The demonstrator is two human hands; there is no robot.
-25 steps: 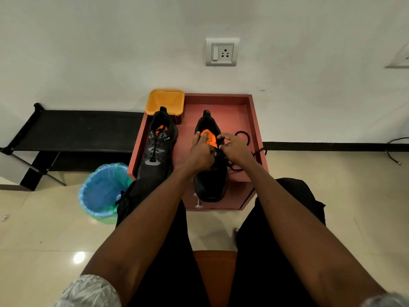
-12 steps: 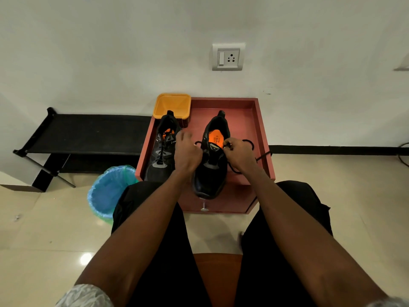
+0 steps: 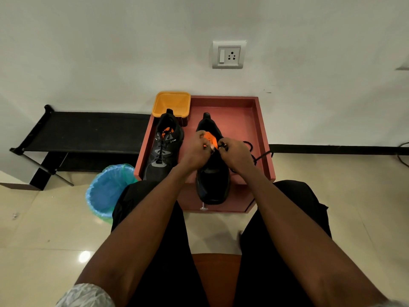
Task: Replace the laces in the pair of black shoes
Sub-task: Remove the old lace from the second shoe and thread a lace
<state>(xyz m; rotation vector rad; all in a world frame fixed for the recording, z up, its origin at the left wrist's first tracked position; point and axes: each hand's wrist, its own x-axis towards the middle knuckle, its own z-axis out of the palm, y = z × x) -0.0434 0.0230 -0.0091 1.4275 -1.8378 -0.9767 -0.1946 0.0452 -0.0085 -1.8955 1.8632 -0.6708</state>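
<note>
Two black shoes with orange insoles stand on a red tray-like table (image 3: 247,111). The left shoe (image 3: 163,149) is fully laced. The right shoe (image 3: 212,182) points its toe toward me, over the table's front edge. My left hand (image 3: 195,152) grips that shoe's upper at the eyelets beside the orange tongue. My right hand (image 3: 235,155) pinches a black lace (image 3: 260,155) at the eyelets; the loose lace trails right across the table. The fingertips and eyelets are partly hidden by the hands.
An empty orange tub (image 3: 171,103) sits at the table's back left corner. A blue-lined bin (image 3: 108,189) stands on the floor left of the table, next to a black rack (image 3: 88,131). A wall socket (image 3: 229,54) is above. My knees flank an orange seat (image 3: 215,280).
Both hands have come back together over the right shoe's tongue; the left hand shifted right from the shoe's side. The right hand still holds the lace. The camera view shifted slightly.
</note>
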